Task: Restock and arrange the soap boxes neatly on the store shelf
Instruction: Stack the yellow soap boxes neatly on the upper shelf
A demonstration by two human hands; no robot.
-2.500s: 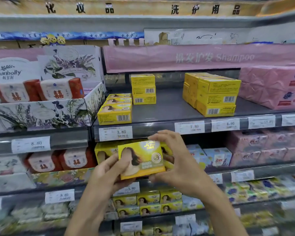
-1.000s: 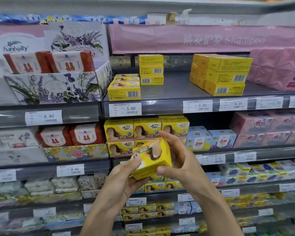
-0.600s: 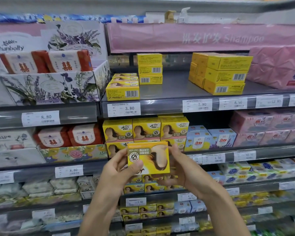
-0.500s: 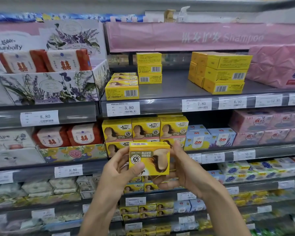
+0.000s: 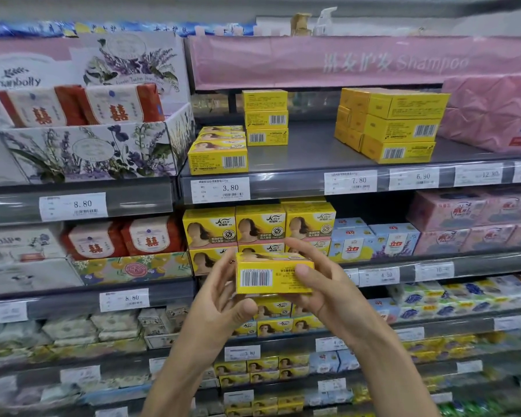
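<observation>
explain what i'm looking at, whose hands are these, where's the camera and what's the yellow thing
There is no machine here: these are a person's two bare hands, filmed by one wide camera worn on the head, looking forward and down. The left hand and right hand together hold a yellow soap box, barcode side towards the camera. In front stands a store shelf with more yellow boxes: a row above the 3.80 price tag, a small stack just right of it and a bigger stack further right.
</observation>
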